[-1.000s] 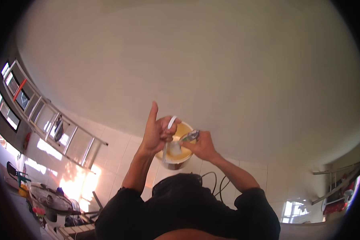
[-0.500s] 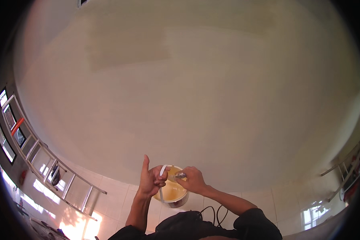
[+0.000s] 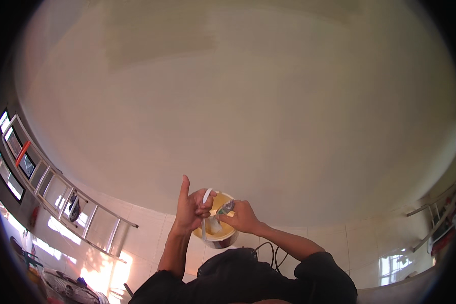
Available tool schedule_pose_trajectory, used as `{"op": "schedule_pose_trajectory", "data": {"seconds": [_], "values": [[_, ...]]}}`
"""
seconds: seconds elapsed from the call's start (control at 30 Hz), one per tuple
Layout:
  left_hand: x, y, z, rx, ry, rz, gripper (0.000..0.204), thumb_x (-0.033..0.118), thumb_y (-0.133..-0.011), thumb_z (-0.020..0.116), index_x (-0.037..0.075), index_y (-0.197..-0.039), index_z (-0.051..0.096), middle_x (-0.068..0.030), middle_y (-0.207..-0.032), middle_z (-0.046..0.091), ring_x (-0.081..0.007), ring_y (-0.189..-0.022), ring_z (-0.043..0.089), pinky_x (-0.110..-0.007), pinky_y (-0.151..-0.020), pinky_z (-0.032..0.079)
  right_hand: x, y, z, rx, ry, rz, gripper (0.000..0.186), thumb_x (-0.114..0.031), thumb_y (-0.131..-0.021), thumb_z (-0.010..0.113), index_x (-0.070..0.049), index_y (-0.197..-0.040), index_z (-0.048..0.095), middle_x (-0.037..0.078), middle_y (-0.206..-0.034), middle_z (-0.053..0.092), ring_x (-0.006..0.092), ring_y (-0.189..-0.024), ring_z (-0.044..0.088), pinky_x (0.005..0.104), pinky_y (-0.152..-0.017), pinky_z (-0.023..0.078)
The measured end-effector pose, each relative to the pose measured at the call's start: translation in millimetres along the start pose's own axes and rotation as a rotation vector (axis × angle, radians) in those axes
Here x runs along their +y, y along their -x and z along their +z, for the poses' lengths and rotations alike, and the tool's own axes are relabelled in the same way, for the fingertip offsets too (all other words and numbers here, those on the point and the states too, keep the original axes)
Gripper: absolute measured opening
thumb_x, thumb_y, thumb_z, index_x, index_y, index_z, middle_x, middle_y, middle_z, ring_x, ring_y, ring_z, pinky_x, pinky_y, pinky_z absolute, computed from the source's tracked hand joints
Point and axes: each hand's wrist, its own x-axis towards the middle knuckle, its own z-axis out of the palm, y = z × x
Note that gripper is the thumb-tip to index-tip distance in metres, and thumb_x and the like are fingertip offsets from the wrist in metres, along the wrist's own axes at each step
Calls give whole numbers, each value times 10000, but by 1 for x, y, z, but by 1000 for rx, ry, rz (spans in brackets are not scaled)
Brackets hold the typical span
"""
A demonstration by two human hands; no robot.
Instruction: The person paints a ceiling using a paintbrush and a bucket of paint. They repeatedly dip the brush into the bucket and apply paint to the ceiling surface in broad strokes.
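Note:
My left hand has its fingers curled round the white strap handle of a round bucket, thumb pointing up. The bucket is pale yellow inside and darker outside. Over its right rim, my right hand is closed on a short grey-green tool, whose exact kind I cannot make out. A whitish patch shows in the bucket just below the tool; whether it belongs to the tool is unclear.
A broad pale wall with darker patches stands ahead. A metal ladder leans on the left, with a fan at lower left. Dark cables loop over the tiles beside me. More metal legs stand at right.
Both hands and the bucket sit higher in the picture. The tool in my right hand shows more of its length, and the whitish patch is now plainer. Both grips stay closed.

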Motion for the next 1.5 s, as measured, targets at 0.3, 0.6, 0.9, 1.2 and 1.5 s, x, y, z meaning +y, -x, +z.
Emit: {"op": "schedule_pose_trajectory", "data": {"seconds": [0.3, 0.6, 0.9, 1.2, 1.5], "values": [[-3, 10, 8, 47, -27, 31, 973, 877, -907, 224, 5, -1010, 642, 65, -621, 372, -27, -488, 215, -192, -449, 170, 22, 5, 9, 151, -93, 32, 217, -190, -771, 817, -40, -914, 756, 118, -792, 717, 260, -701, 680, 362, -677, 537], [-5, 8, -11, 141, 50, 16, 979, 912, -868, 237, 18, -971, 624, 59, -595, 380, -34, -460, 233, -199, -434, 177, 15, 12, -22, 238, 17, -4, 140, -132, -800, 809, -62, -913, 767, 81, -803, 706, 233, -735, 657, 365, -684, 509], [-5, 28, -27, 193, 52, 101, 970, 920, -860, 245, 32, -964, 619, 51, -578, 389, -39, -446, 267, -195, -424, 203, -51, -92, -196, 751, -251, -288, 91, -120, -870, 797, -47, -923, 800, -43, -789, 722, 38, -722, 580, 233, -641, 440], [-5, 36, -8, 304, -9, 167, 943, 914, -864, 259, 38, -941, 600, 50, -565, 386, -40, -440, 253, -188, -407, 198, -142, -240, -326, 943, -220, -674, 184, -198, -844, 803, -14, -860, 794, 3, -761, 729, 97, -691, 617, 267, -691, 483], [4, 32, -7, 279, 3, 181, 963, 939, -833, 280, 36, -932, 600, 50, -563, 388, -40, -433, 241, -188, -413, 185, -100, -247, -411, 1286, 44, -573, 236, -274, -784, 843, -43, -790, 791, 32, -709, 739, 138, -639, 653, 320, -667, 506]]}}
